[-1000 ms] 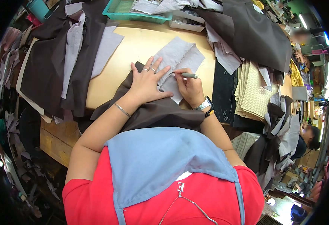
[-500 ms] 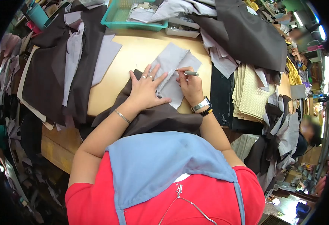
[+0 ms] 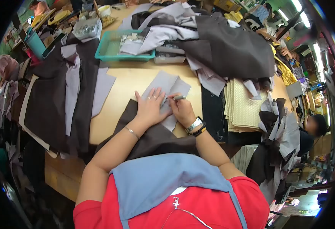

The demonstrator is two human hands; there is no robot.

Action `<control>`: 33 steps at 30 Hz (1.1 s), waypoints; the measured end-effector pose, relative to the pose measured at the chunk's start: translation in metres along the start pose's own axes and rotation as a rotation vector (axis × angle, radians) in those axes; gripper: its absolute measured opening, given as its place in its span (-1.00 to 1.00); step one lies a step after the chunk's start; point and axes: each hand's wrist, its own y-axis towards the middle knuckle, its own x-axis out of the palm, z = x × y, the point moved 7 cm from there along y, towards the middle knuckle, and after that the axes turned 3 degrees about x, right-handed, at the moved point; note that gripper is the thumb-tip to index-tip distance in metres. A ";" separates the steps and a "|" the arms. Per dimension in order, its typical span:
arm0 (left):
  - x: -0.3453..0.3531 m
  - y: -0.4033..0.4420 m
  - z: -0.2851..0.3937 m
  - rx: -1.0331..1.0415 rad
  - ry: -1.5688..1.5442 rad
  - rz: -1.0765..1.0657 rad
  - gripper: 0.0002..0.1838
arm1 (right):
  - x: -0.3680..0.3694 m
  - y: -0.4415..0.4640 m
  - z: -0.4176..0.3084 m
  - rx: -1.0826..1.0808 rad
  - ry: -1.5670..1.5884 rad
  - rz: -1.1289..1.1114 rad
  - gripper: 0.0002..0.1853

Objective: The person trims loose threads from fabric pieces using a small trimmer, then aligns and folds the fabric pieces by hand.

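My left hand [image 3: 150, 108] lies flat on a light grey fabric piece [image 3: 166, 79], fingers stretched out. In my right hand [image 3: 182, 111] a greyish pen [image 3: 180, 97] is gripped, its tip end down at the grey fabric beside my left fingers; the tip itself is hidden. The grey piece rests on the pale tabletop [image 3: 125, 86], with a crease running through it. Dark brown fabric [image 3: 161, 142] lies under my left wrist and stretches across the table's front edge to my apron.
Dark fabric [image 3: 45, 110] with grey strips is piled at left. A teal basket [image 3: 106, 56] and a small box [image 3: 170, 59] stand behind. More dark fabric [image 3: 240, 45] and a stack of cream textured sheets [image 3: 244, 107] lie at right. A person [image 3: 309, 133] is at far right.
The view has tilted up, so the table appears lower and more of its far side shows. My left fingers have drawn closer together, and my right hand is nearer to them, still gripping the pen.
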 end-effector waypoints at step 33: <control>0.000 -0.003 -0.004 -0.042 0.010 -0.060 0.01 | 0.002 0.015 0.026 -0.079 0.242 -0.051 -0.89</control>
